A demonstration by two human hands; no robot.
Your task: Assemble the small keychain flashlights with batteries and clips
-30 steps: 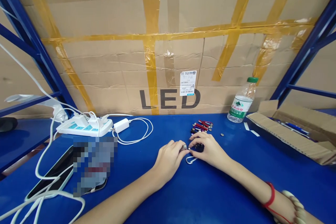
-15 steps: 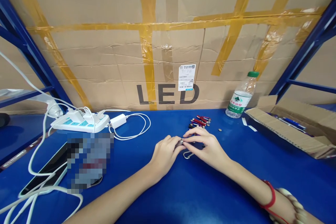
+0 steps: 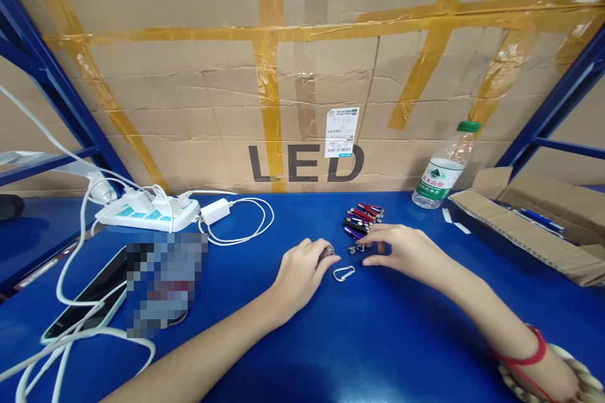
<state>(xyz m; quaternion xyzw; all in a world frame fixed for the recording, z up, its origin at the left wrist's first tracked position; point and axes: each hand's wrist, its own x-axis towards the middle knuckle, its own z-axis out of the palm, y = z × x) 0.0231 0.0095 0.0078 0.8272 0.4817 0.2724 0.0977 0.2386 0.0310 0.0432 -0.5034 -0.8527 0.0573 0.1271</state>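
As our left hand (image 3: 299,274) pinches a piece (image 3: 327,252) (half-hidden), the carabiner (image 3: 346,275) lies near our spread right hand (image 3: 401,249), seemingly for reach.

Red cord bracelet (image 3: 536,347) with thin red strand (image 3: 533,384); pale beaded bracelet (image 3: 587,384) beside it; right forearm (image 3: 477,293).

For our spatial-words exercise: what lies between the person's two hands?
In the head view, a silver carabiner lies between the left hand and right hand, slightly nearer the camera; small metal pieces also show, close to the right hand.
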